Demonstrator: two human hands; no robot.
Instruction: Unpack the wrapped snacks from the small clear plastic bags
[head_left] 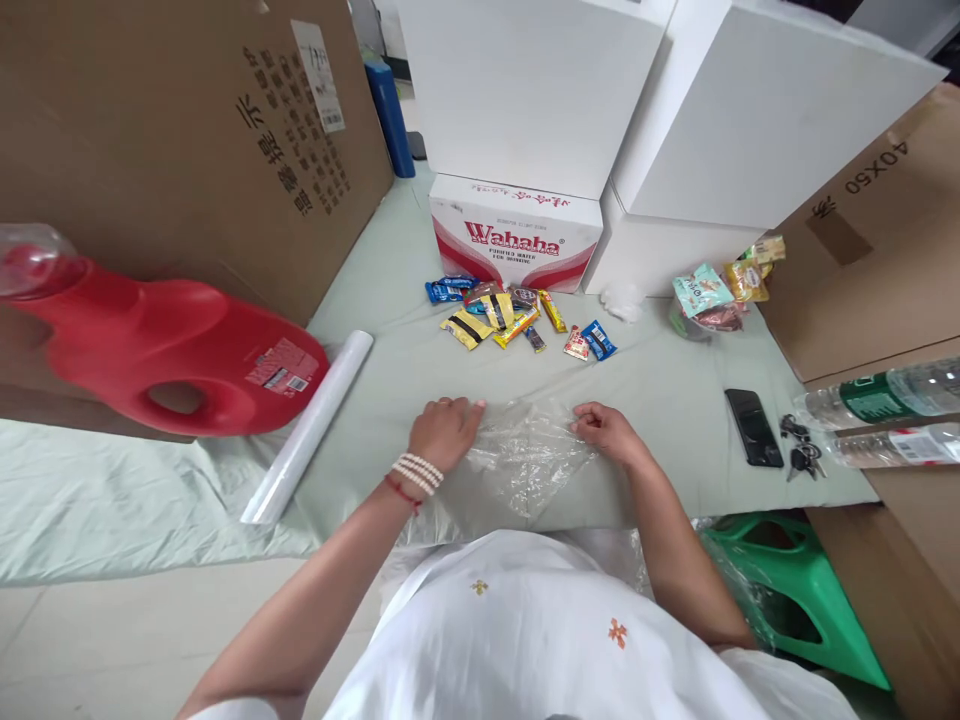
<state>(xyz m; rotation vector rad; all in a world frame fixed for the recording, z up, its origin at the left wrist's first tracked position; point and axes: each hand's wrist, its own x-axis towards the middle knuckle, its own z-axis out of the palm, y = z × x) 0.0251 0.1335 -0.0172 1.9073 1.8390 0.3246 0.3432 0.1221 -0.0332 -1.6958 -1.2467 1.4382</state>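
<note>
A crumpled clear plastic sheet lies spread on the cloth-covered table between my two hands. My left hand, with a beaded bracelet and a red string at the wrist, is closed on its left edge. At the upper right edge, my right hand pinches the plastic between thumb and fingers. Whether it is a bag or a flat sheet, I cannot tell. Just beyond my hands lies a pile of small wrapped snacks, in yellow, blue and brown packets. A red packet and a blue packet lie to its right.
On the left are a red jug and a white roll. Behind the snacks stands a Wahaha water carton. To the right are a clear bowl of packets, a phone, keys and two plastic bottles.
</note>
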